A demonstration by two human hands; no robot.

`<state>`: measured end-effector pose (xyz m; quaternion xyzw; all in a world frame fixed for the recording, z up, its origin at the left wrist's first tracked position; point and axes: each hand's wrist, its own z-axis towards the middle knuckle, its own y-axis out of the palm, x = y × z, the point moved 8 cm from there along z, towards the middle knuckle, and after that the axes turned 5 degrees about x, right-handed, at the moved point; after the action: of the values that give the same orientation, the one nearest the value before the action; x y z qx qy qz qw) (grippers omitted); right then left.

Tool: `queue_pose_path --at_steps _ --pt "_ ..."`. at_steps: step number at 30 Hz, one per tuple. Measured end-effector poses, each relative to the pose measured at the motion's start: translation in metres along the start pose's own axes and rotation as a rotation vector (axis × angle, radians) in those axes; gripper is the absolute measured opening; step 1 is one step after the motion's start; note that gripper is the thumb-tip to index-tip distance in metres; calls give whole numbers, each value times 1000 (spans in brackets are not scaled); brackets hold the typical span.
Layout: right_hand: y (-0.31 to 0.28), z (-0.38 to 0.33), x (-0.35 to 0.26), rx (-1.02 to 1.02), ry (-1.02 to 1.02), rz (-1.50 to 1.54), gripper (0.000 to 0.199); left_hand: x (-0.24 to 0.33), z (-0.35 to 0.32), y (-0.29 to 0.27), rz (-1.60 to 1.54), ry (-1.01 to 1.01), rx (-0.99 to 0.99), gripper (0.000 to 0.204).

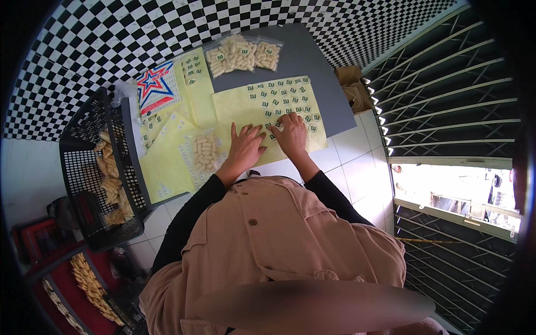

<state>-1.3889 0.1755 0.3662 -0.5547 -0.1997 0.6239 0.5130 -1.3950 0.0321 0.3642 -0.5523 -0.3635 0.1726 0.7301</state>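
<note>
A yellow sticker sheet [231,111] lies in front of me, with rows of small round labels over its right part. My left hand [243,149] rests on the sheet's lower edge, palm down and fingers spread, holding nothing. Just to its right, my right hand [291,135] bends over the labels. Its thumb and index finger close on a small round sticker [280,127], which they partly hide. Left of my left hand, a clear plastic bag [205,152] of pale, finger-shaped pieces lies flat on more yellow sheets.
Filled clear bags [231,54] sit at the back of the grey table [304,53]. A packet with a red-and-blue star [156,86] lies at the left. A black basket [100,206] of bagged snacks stands beside the table, a cardboard box [352,86] at its far right.
</note>
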Motion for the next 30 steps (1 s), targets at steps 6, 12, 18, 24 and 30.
queue_pose_path --at_steps 6,12,18,24,30 --pt "2 3 2 26 27 13 19 2 -2 0 39 0 -26 46" --pt "4 2 3 38 27 25 10 3 -2 1 61 5 -38 46" --pt "14 6 37 -7 169 217 15 6 -3 0 79 -1 -28 47" --pt "23 14 70 -249 457 605 29 4 -4 -3 46 -30 -10 44" --pt "6 7 30 -256 339 619 30 -24 -16 -44 -182 -147 284 40"
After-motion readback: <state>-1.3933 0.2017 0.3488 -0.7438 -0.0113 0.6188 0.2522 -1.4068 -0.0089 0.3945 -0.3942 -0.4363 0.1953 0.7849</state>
